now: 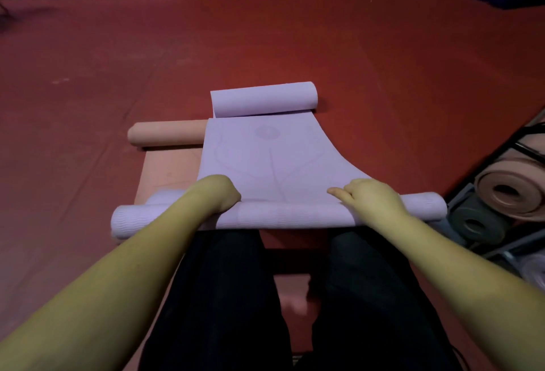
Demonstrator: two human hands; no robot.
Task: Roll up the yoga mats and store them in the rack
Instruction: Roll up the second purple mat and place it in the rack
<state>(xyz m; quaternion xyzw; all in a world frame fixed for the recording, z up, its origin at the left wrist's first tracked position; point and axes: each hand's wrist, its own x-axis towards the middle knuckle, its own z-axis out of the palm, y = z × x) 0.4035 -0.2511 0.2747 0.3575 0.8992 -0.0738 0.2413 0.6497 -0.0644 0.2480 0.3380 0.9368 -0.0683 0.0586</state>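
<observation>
**Lilac mat half rolled on the red floor**

The lilac mat (265, 161) lies lengthwise away from the person, its near end wound into a roll across their knees and its far end curled up into a second roll. It overlaps a pink mat (165, 170), also curled at its far end, spread on the red floor (383, 76). Blue padding and dark gym gear line the far wall. Both bare arms reach forward. The left hand (221, 193) and the right hand (371, 196) sit on top of the near roll, fingers curled over it and gripping. At the right edge stands a metal rack (501, 248) holding a rolled pink mat above a rolled grey mat (474, 223).
</observation>
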